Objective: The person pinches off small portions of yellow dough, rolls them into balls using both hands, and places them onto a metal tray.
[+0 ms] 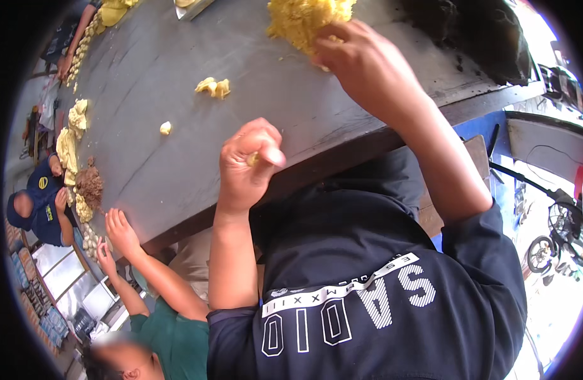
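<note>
My left hand (250, 164) is curled closed above the near table edge, with a small piece of pale yellow dough (253, 159) showing between thumb and fingers. Farther off, my right hand (367, 66) reaches into the near right side of a heap of yellow, crumbly filling (298, 25). Its fingers are bent together on the filling, and their tips are partly hidden. Between the hands and the left side lie a torn lump of yellow dough (213, 87) and one small pale dough ball (165, 128), both apart from my hands.
The grey table (139, 171) bears a black plastic bag (475, 38) at far right and a tray corner (193, 9) at the far edge. Along the left edge are dough lumps (66, 152), a brown crumbly heap (89, 183) and small balls. A person in green (177, 335) and others work there.
</note>
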Action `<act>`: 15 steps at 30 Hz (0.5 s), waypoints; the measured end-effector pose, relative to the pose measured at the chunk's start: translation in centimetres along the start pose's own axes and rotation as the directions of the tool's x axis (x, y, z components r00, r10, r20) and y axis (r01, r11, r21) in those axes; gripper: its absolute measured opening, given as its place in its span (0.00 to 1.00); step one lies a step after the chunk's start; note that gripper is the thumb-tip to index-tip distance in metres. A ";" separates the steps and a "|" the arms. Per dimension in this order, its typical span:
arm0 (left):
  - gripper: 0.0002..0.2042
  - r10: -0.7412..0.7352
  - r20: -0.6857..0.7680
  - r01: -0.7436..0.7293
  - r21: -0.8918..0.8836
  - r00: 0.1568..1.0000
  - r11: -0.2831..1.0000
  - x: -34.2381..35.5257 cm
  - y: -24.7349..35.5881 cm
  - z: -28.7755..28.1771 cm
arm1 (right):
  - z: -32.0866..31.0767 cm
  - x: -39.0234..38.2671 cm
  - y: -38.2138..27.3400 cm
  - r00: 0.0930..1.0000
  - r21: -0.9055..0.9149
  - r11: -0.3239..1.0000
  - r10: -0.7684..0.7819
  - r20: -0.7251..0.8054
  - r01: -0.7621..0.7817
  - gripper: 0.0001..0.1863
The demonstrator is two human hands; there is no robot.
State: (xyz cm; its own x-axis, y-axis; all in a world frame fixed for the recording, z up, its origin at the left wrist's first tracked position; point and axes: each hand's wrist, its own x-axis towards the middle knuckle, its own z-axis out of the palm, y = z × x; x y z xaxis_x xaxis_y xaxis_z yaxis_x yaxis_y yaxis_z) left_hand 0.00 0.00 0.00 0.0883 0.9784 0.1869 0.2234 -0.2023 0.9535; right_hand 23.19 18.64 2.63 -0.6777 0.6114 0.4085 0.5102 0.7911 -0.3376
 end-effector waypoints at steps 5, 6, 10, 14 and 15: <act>0.21 -0.137 -0.400 0.095 -0.124 0.906 0.988 0.9 1.7 -4.0 | -2.2 0.3 -0.1 0.995 0.127 0.987 -0.099 0.017 0.096 0.03; 0.20 -0.190 -0.412 0.131 -0.168 0.891 0.977 0.2 1.1 -5.2 | -2.0 -0.1 0.2 0.994 0.125 0.987 -0.102 0.034 0.097 0.03; 0.24 -0.264 -0.407 0.152 -0.286 0.875 0.946 1.3 0.7 -3.1 | -1.3 -1.7 0.1 0.989 0.138 0.989 -0.075 0.131 0.056 0.09; 0.29 -0.236 -0.281 0.142 -0.316 0.930 0.938 3.0 2.0 0.6 | -4.1 2.1 0.1 0.977 -0.027 0.985 -0.170 -0.128 0.168 0.15; 0.29 -0.201 -0.265 0.110 -0.322 0.943 0.940 3.3 1.9 1.0 | -4.1 3.3 0.6 0.961 -0.103 0.975 -0.213 -0.177 0.197 0.17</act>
State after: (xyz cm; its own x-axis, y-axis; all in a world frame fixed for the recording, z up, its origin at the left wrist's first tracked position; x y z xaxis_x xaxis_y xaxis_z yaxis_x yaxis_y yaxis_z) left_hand 1.67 2.81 2.17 -0.2191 0.9745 0.0473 -0.0926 -0.0691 0.9933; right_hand 23.45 21.21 7.25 -0.6663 0.4226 0.6144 0.4185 0.8938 -0.1609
